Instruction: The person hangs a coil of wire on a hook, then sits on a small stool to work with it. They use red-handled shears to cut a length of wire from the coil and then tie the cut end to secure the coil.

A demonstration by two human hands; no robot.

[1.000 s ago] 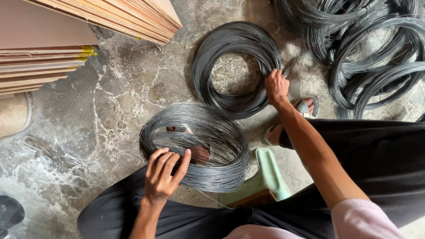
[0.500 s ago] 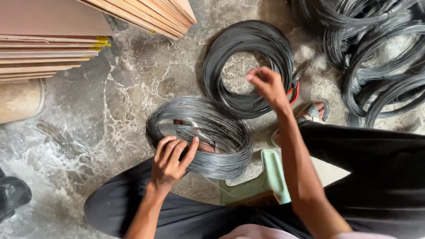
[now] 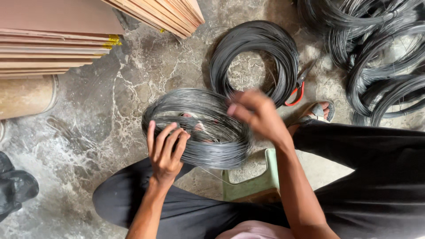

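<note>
Wire coil (image 3: 208,132) rests at the knees, left hand (image 3: 164,152) gripping its near rim, right hand (image 3: 259,116) (blurred, grip unclear) hovering over its far side; scissors (image 3: 297,90) lie beyond on the floor.

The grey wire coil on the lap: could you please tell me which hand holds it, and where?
The left hand grips the grey wire coil at its near-left rim. The blurred right hand is over its right side; its grip cannot be told.
</note>
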